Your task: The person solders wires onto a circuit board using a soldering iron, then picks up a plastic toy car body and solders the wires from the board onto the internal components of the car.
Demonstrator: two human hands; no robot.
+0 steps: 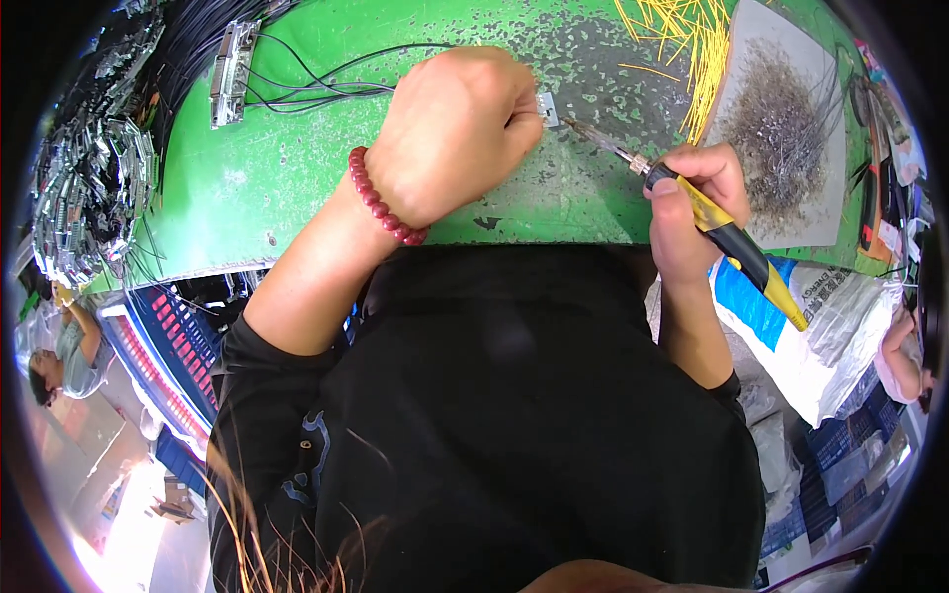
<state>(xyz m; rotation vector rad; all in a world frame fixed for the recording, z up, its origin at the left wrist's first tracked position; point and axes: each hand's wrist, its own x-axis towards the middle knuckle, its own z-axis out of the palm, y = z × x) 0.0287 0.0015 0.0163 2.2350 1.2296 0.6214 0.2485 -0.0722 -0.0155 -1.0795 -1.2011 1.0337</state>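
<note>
My right hand (694, 203) grips a yellow and black soldering iron (736, 242), its tip pointing left at a small silvery metal plate (548, 109). The plate shows just beyond the fingers of my left hand (465, 128), which is closed above the bench. Those fingertips are turned away, so what they pinch is hidden. Thin black wires (326, 91) run from a silver metal bracket (233, 75) on the left and pass out of sight behind this hand. The iron's tip is very near the plate; I cannot tell whether they touch.
The green bench (247, 198) has worn paint. Cut yellow wires (704, 74) lie beside a grey board (820, 198) piled with dark scraps (771, 128). Stacked metal parts (94, 198) with black wires fill the left end. Pliers-like handles (870, 203) lie far right. Other people are at both sides.
</note>
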